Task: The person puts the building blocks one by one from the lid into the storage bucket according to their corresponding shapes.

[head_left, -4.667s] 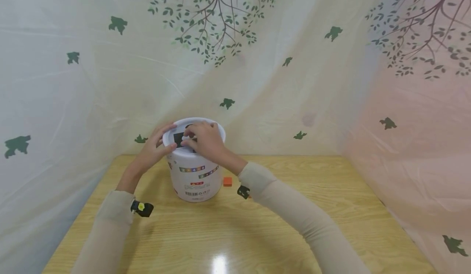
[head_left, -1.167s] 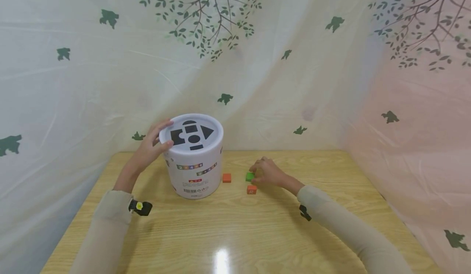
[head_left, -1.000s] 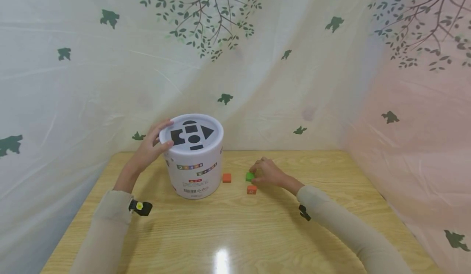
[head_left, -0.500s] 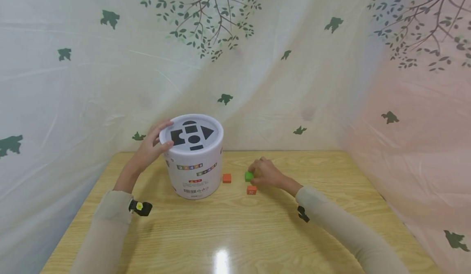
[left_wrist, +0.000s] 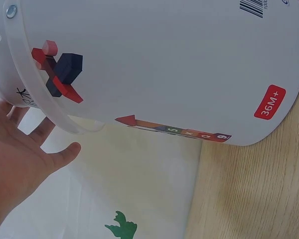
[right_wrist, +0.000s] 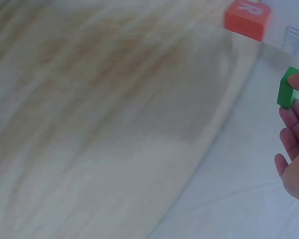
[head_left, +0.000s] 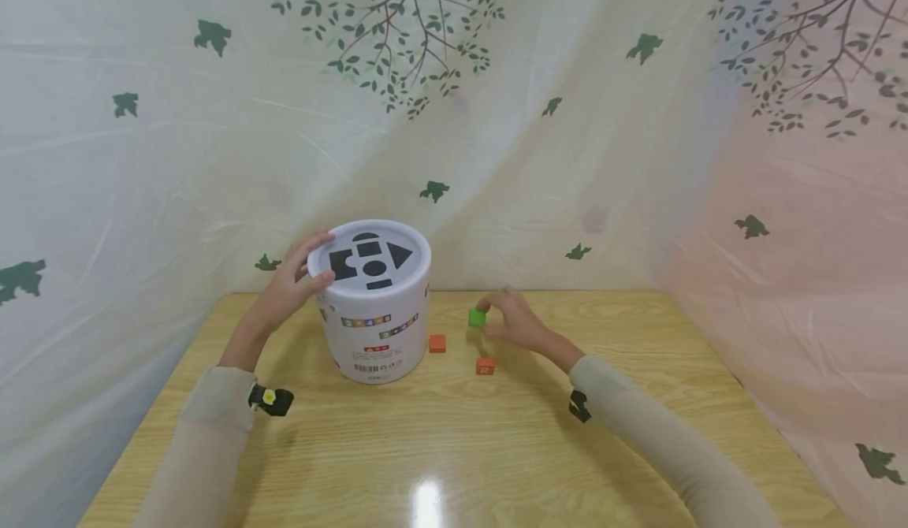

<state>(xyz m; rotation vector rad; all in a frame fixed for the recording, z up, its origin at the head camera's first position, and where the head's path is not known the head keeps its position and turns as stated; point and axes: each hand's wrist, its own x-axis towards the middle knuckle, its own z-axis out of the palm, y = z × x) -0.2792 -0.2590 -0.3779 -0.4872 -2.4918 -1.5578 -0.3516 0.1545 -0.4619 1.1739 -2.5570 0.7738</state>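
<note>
My left hand [head_left: 285, 288] rests at the left rim of a white bucket [head_left: 372, 319], its fingertips and thumb over the edge of the lid [head_left: 326, 266]. That lid has dark shape cut-outs, among them a triangle, a circle and a rectangle. In the left wrist view the thumb stands apart from the bucket's wall. A small green block [head_left: 477, 318] is pinched between the thumb and fingers of my right hand [head_left: 521, 323], held above the table to the right of the bucket. The right wrist view shows the same green block [right_wrist: 286, 88] at the fingertips.
An orange block [head_left: 437, 343] lies close to the bucket's right side. Nearer me, below the right hand, is another orange block [head_left: 485, 366] marked R. A leaf-patterned curtain [head_left: 496, 158] hangs behind the wooden table [head_left: 355, 465].
Earlier the right hand was at the bucket's lid, then moved right to the green block on the table. Now it has lifted that block. The left hand has stayed on the rim.
</note>
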